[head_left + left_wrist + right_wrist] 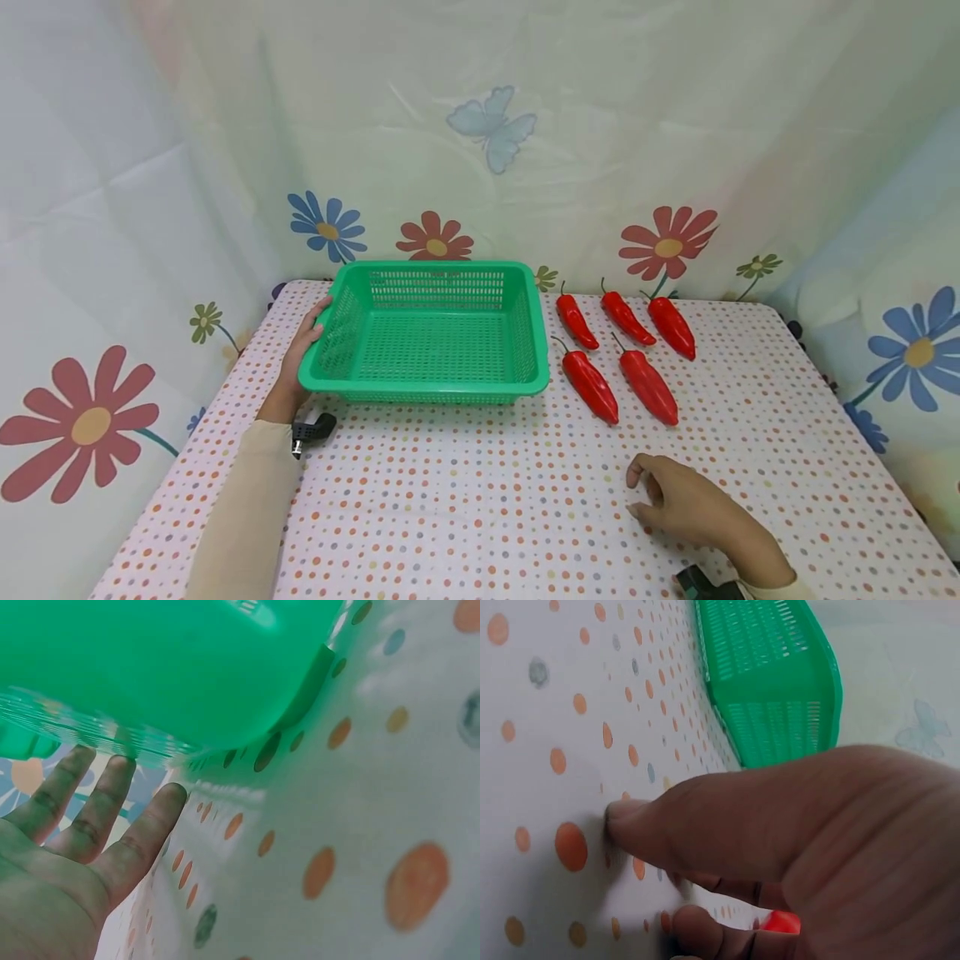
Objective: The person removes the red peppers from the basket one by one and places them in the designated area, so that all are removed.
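Note:
A green plastic basket (427, 388) with slotted walls stands on the table, and no contents show inside it. Against its left side lies my left hand (297, 360); in the left wrist view its fingers (142, 836) are straight and reach to the basket wall (172, 682). Several red peppers with stems lie right of the basket, among them a front left pepper (590, 387) and a front right pepper (649, 388). My right hand (686, 507) is nearer the front, below the peppers, with loosely bent fingers and nothing held. A red patch (782, 922) shows behind its fingers in the right wrist view.
The table has a dotted white cloth (450, 500). A flowered curtain (360, 133) hangs close behind the table and on both sides. Three more red peppers stand in the back row, the rightmost pepper (672, 327) near the curtain.

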